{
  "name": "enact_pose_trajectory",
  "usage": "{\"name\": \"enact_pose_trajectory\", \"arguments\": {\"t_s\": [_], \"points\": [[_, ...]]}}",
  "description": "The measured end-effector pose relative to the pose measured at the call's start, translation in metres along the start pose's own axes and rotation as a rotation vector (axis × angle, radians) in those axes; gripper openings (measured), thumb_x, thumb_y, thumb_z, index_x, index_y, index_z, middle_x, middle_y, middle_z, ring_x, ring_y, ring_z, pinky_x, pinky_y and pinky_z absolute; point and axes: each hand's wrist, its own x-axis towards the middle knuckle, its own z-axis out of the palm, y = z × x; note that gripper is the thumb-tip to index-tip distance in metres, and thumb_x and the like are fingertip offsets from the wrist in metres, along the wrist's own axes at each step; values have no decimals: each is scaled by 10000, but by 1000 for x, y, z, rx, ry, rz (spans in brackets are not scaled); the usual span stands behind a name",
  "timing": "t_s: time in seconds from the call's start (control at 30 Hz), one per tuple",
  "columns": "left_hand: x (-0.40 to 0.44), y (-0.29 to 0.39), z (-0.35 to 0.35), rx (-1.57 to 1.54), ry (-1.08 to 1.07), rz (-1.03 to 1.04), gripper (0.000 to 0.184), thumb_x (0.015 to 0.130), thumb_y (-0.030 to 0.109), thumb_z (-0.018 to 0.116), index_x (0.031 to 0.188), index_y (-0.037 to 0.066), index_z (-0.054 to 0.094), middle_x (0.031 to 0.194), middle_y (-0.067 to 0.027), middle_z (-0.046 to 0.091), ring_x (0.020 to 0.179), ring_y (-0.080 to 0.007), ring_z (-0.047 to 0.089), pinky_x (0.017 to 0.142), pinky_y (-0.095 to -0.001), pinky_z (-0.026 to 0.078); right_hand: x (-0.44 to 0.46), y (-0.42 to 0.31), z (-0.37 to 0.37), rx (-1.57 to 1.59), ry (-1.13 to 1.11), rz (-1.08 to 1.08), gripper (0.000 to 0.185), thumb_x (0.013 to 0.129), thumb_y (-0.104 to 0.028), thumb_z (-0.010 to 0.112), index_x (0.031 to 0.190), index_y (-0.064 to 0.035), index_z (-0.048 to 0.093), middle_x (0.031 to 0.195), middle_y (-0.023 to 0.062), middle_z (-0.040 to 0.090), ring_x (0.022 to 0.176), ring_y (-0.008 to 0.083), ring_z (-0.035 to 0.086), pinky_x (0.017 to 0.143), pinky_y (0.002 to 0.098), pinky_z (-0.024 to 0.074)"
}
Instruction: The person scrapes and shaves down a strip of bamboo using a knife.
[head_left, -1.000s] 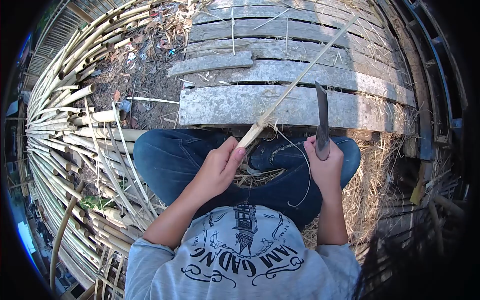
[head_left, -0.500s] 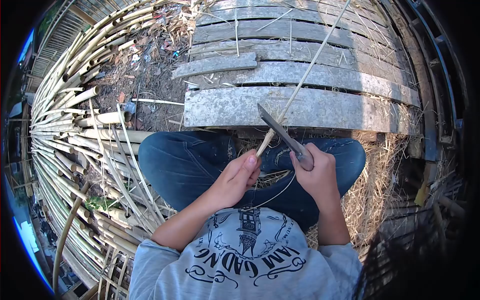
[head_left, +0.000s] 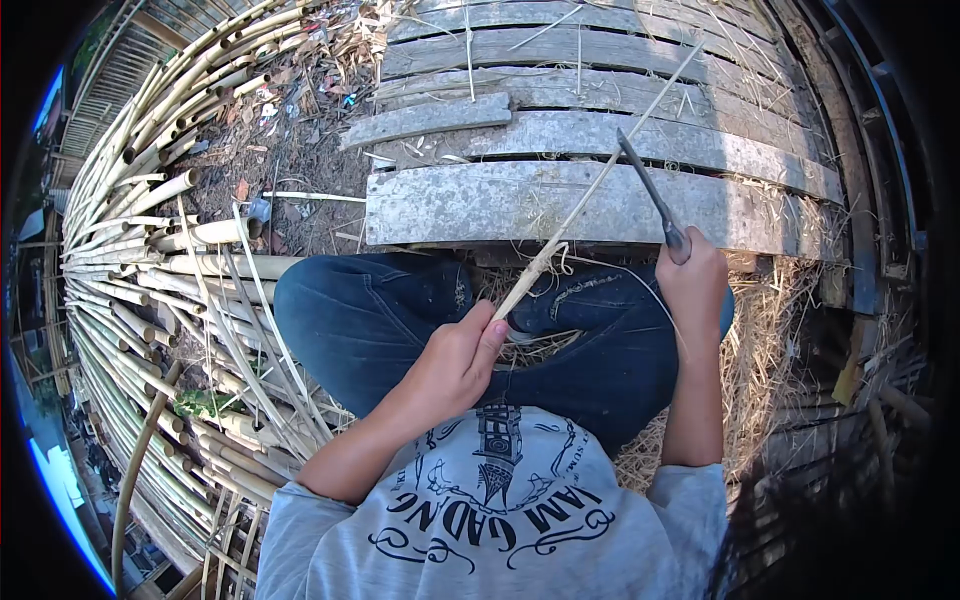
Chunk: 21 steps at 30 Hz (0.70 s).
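Plank platform (head_left: 470, 208) at 12 o'clock. Our left hand (head_left: 465, 352), nearer, clenches low end of pale strip (head_left: 587, 197); long axis runs toward 1 o'clock. Our right hand (head_left: 695, 278) wraps knife (head_left: 649, 185), blade toward 11 o'clock; contact with strip unclear.

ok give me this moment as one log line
left hand: gripping bamboo strip | right hand: holding knife | strip: extends over wooden planks | knife-strip contact: unclear

Grey T-shirt (head_left: 620, 540): black "JAM GADANG" (head_left: 558, 514), upside down to camera; smaller "SUM" (head_left: 569, 471), other small lettering unclear.
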Motion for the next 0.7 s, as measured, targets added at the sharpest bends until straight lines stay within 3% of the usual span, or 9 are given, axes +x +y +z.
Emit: {"name": "enact_pose_trajectory", "arguments": {"t_s": [0.07,0.1,0.2,0.23,0.33,0.4,0.47,0.63,0.7], "points": [[-12,-16,3,-87,42,-88,326,1078,253,363,869,12,428,606,-54,418,561,-139,397,531,-333,359,24,34,-20,-9,15,201,201,826,-137,673,767,37,591,652,221,607,629,412,624,593,449,479],[-11,-22,1,-108,70,-118,331,1079,261,359,860,21,426,615,-35,417,564,-119,385,523,-317,344,26,29,-27,-3,13,194,201,826,-137,673,767,37,591,652,221,607,629,412,624,593,449,479],[2,-20,0,-132,76,-49,342,1082,275,350,859,27,423,625,-16,409,565,-101,369,519,-303,331,2,-4,-47,266,-72,128,193,815,-112,691,748,28,576,624,223,574,596,424,584,546,404,446],[8,-19,2,-156,42,-24,311,1076,254,372,908,2,444,621,-116,451,543,-203,433,539,-367,383,-10,-18,-44,298,-106,-10,176,785,-109,703,746,13,582,611,219,554,589,427,569,539,406,447],[18,-14,11,-380,-98,-19,335,1084,284,348,904,20,449,642,-34,433,574,-122,389,528,-320,358,-30,-55,-43,491,-402,-96,154,724,-122,710,769,-9,615,638,218,586,651,433,609,580,437,487],[18,1,11,-519,-193,-56,344,1086,318,337,916,44,456,659,24,401,580,-79,355,516,-272,327,-35,-59,-32,449,-395,-138,150,708,-121,696,788,-20,620,656,202,617,665,419,630,603,456,507],[17,8,10,-554,-224,-81,430,1060,493,306,853,120,354,645,43,315,507,-41,240,433,-212,214,-33,-52,-22,379,-332,-169,148,695,-116,690,792,-28,620,663,192,628,670,411,638,613,466,510],[14,-2,10,-689,-298,-204,415,1059,492,324,854,133,358,628,53,290,480,-38,217,407,-215,197,-16,-19,5,160,-139,-174,143,665,-95,673,783,-45,611,676,172,639,676,392,648,620,482,505],[14,-10,9,-825,-377,-313,362,1080,409,321,858,132,388,632,63,300,497,-43,241,424,-213,227,-13,-15,4,105,-149,-180,145,659,-93,670,783,-46,611,682,162,640,656,381,644,610,482,497]]}}
